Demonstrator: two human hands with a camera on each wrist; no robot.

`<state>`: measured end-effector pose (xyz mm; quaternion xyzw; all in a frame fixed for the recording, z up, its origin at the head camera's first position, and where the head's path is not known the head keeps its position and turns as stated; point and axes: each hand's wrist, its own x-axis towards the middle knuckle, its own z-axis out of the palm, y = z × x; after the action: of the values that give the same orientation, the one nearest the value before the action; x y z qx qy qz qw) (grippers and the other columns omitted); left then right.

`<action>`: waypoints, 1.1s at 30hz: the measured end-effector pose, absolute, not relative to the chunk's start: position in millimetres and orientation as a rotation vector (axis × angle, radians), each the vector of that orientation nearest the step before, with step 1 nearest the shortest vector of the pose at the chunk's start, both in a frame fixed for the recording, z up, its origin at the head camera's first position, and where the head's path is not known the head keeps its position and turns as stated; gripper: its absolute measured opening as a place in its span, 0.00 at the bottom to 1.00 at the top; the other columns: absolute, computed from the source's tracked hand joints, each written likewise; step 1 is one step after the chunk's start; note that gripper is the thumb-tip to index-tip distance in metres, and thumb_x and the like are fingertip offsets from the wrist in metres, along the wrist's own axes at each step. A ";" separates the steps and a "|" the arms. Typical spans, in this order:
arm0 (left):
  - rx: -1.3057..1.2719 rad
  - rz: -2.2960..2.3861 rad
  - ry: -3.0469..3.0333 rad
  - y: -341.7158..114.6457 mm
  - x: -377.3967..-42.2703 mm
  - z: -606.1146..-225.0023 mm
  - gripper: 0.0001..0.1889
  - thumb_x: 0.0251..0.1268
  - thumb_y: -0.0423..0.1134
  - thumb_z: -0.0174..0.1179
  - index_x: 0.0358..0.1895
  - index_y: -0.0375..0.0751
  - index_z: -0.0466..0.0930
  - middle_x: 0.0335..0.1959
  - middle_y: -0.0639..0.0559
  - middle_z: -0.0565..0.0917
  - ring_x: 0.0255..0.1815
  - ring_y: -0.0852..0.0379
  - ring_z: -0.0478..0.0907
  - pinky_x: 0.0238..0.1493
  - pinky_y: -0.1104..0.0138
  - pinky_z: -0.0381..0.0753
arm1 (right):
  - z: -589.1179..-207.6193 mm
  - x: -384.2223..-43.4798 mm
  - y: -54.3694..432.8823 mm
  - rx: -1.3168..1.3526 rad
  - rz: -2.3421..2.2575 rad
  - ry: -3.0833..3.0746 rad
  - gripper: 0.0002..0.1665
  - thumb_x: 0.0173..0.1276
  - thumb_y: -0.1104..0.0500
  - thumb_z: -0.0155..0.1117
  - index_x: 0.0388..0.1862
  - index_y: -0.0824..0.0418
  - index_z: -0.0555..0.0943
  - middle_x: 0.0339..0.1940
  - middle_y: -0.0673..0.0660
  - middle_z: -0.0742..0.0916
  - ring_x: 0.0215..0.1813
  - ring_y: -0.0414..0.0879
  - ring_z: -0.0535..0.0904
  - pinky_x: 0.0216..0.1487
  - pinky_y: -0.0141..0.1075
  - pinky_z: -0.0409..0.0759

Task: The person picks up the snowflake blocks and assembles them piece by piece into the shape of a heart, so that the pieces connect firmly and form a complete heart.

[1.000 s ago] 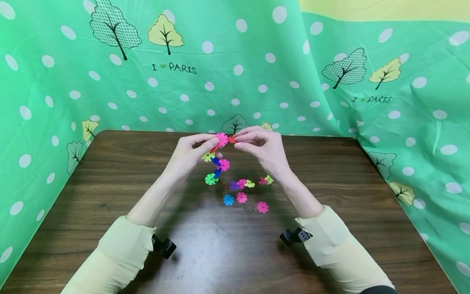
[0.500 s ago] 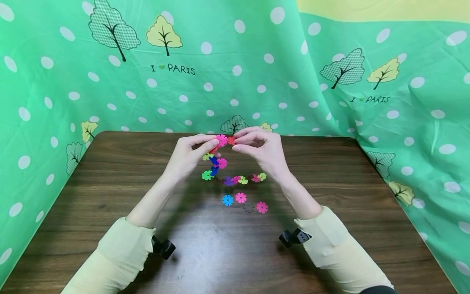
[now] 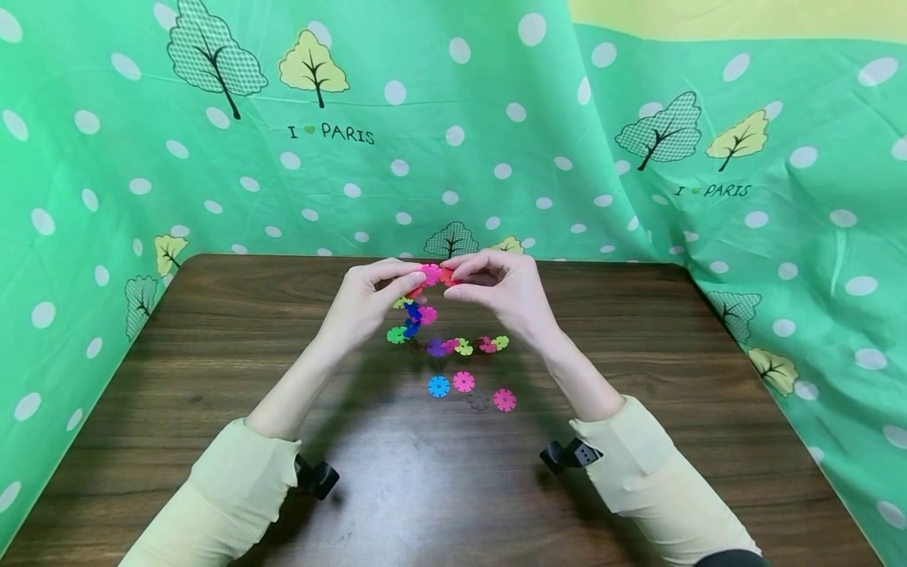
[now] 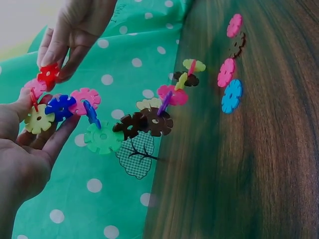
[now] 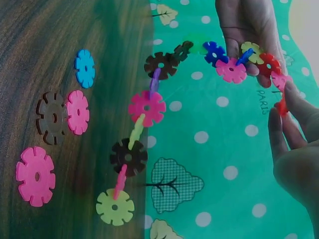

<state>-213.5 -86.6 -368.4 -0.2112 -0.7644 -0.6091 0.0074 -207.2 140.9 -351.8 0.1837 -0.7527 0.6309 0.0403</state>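
Above the far part of the table, my left hand [image 3: 368, 303] pinches a pink notched flower disc [image 3: 431, 274] at the end of a chain of linked discs. My right hand [image 3: 510, 291] pinches a red flower disc [image 4: 48, 73] against the pink one's edge; fingers hide how deep their slots meet. From my left hand the chain hangs through a yellow disc [image 4: 39, 118], blue discs [image 4: 61, 108] and a green disc [image 4: 103, 138]. It runs on past brown discs [image 5: 160, 65] and a pink disc [image 5: 147, 108] to a yellow end disc [image 5: 115, 207].
Loose on the wooden table [image 3: 397, 488] lie a blue disc [image 3: 438, 387], two pink discs [image 3: 505, 400] and a brown disc [image 5: 52, 118]. A green dotted cloth [image 3: 453, 157] hangs behind the table's far edge.
My right hand has shifted slightly left, bringing the red disc up to the pink one. The hanging chain has swung a little left and up. The loose discs stay put.
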 end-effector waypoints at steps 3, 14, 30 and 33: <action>-0.660 -1.871 -2.396 -86.4 -213.1 -368.5 0.11 0.73 0.41 0.64 0.51 0.43 0.90 0.40 0.47 0.89 0.40 0.56 0.84 0.45 0.69 0.81 | -351.5 -207.7 140.2 0.570 1.964 -2.287 0.16 0.55 0.71 0.80 0.43 0.70 0.85 0.46 0.58 0.92 0.44 0.44 0.90 0.49 0.34 0.88; -0.662 -1.736 -2.370 -81.7 -213.3 -367.3 0.10 0.74 0.41 0.64 0.50 0.44 0.90 0.39 0.47 0.87 0.32 0.54 0.83 0.27 0.71 0.74 | -345.5 -208.3 136.4 0.400 1.916 -2.391 0.22 0.52 0.66 0.84 0.47 0.66 0.88 0.40 0.55 0.93 0.39 0.42 0.91 0.45 0.33 0.89; -0.693 -1.878 -2.404 -77.3 -209.6 -364.3 0.09 0.78 0.42 0.58 0.51 0.43 0.82 0.40 0.44 0.88 0.39 0.54 0.90 0.49 0.67 0.87 | -345.0 -208.9 135.4 0.554 1.896 -2.330 0.17 0.62 0.65 0.77 0.51 0.64 0.88 0.47 0.60 0.92 0.44 0.43 0.90 0.49 0.34 0.88; -0.663 -1.980 -2.378 -78.0 -211.0 -366.0 0.10 0.78 0.43 0.58 0.52 0.42 0.81 0.40 0.44 0.88 0.39 0.55 0.91 0.46 0.66 0.88 | -345.4 -207.9 136.4 0.588 1.876 -2.332 0.17 0.66 0.62 0.75 0.53 0.62 0.87 0.49 0.60 0.92 0.46 0.44 0.90 0.49 0.33 0.87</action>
<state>-211.0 -78.0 -366.0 -0.2094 -0.7514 -0.6257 -0.0117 -207.9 136.4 -345.4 0.1926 -0.7638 0.6144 0.0455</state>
